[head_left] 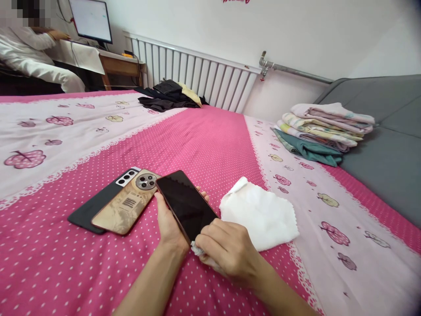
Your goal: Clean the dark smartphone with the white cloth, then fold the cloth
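A smartphone point(187, 204) with a dark screen lies tilted in my left hand point(171, 224), screen up, the fingers wrapped round its back and edges. My right hand point(226, 248) is closed on a small crumpled white cloth point(197, 249), pressed at the phone's lower edge; most of this cloth is hidden in the fist. To the left, a gold-patterned phone point(126, 206) with a round camera ring lies face down, partly over a dark grey phone point(98, 204). Right of my hands a larger white cloth point(259, 215) is spread on the bed.
The bed has a pink dotted sheet point(210, 140). Folded bedding point(322, 127) is stacked by the grey headboard point(388, 145). Dark clothes point(167, 96) lie near the white radiator point(187, 66). At the far left a person in white point(29, 48) sits at a desk with a monitor point(92, 19).
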Demonstrator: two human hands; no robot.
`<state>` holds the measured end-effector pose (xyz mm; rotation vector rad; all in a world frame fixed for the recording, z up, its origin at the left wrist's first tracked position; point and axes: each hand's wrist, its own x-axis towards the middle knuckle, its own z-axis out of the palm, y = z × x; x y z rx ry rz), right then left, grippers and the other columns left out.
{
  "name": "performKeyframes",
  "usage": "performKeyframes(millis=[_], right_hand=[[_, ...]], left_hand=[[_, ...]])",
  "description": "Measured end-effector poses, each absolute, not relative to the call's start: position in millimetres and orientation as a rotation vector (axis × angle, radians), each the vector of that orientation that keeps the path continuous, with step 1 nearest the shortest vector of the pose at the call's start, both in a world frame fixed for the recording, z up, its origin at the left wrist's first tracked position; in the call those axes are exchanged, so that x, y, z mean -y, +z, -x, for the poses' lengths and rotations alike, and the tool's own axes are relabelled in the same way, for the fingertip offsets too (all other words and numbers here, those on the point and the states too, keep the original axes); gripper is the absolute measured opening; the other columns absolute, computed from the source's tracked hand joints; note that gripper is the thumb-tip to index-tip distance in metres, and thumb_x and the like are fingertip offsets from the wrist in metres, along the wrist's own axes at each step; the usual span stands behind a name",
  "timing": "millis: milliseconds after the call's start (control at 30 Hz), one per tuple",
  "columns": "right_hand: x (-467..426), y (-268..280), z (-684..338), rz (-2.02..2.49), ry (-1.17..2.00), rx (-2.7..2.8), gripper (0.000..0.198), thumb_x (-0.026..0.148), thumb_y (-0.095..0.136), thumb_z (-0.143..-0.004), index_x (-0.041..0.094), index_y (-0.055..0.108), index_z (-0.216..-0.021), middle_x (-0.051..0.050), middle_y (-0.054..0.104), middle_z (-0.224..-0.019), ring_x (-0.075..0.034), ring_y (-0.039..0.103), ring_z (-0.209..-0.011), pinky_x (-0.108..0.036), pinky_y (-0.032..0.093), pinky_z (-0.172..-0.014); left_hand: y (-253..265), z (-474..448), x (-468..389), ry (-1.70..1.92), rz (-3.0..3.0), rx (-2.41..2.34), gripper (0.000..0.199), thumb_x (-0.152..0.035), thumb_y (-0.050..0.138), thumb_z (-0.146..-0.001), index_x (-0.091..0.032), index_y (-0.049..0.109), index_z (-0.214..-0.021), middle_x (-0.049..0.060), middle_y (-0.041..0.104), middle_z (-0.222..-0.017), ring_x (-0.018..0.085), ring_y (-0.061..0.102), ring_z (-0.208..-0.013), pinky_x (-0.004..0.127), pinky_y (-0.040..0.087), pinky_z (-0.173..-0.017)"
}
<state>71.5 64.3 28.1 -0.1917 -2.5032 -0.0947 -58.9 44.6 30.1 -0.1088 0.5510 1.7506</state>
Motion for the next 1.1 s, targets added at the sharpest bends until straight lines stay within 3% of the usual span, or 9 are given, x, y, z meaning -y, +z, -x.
performKeyframes(millis=[267, 533, 833, 1100], right_hand=[[-69, 26, -74, 0.166, -0.088, 2.410, 0.019, 0.013, 0.048, -0.085, 0.017, 0.058, -0.069, -0.001, 0.054, -0.060, -0.012, 0.045, -0.057, -0.026, 0.034, -0.052], [-78, 22, -77, 0.174, -0.086, 2.373, 0.016, 0.017, 0.053, -0.085, 0.015, 0.059, -0.071, -0.001, 0.055, -0.060, -0.012, 0.047, -0.057, -0.025, 0.036, -0.052], [-87, 27, -82, 0.241, -0.076, 2.442, 0.022, 0.028, 0.051, -0.089, 0.015, 0.060, -0.073, -0.002, 0.057, -0.062, -0.012, 0.049, -0.059, -0.024, 0.036, -0.055], [-97, 34, -90, 0.262, -0.096, 2.504, 0.018, 0.012, 0.047, -0.087, 0.016, 0.060, -0.076, -0.001, 0.056, -0.064, -0.011, 0.049, -0.061, -0.023, 0.036, -0.057]], left_hand=[[35, 58, -42, 1.675, 0.032, -0.538, 0.072, -0.067, 0.033, -0.081, -0.003, 0.068, -0.089, 0.019, 0.070, -0.083, 0.025, 0.067, -0.074, 0.037, 0.054, -0.074], [39, 56, -41, 1.637, -0.015, -0.563, 0.073, -0.062, 0.034, -0.084, 0.002, 0.060, -0.109, 0.023, 0.066, -0.102, 0.029, 0.064, -0.096, 0.038, 0.050, -0.085], [33, 61, -42, 1.633, -0.047, -0.524, 0.076, -0.067, 0.032, -0.082, -0.001, 0.063, -0.104, 0.022, 0.067, -0.103, 0.028, 0.064, -0.094, 0.037, 0.051, -0.084], [32, 62, -42, 1.629, -0.079, -0.513, 0.075, -0.068, 0.033, -0.081, -0.003, 0.063, -0.105, 0.021, 0.066, -0.105, 0.030, 0.062, -0.100, 0.039, 0.050, -0.087]])
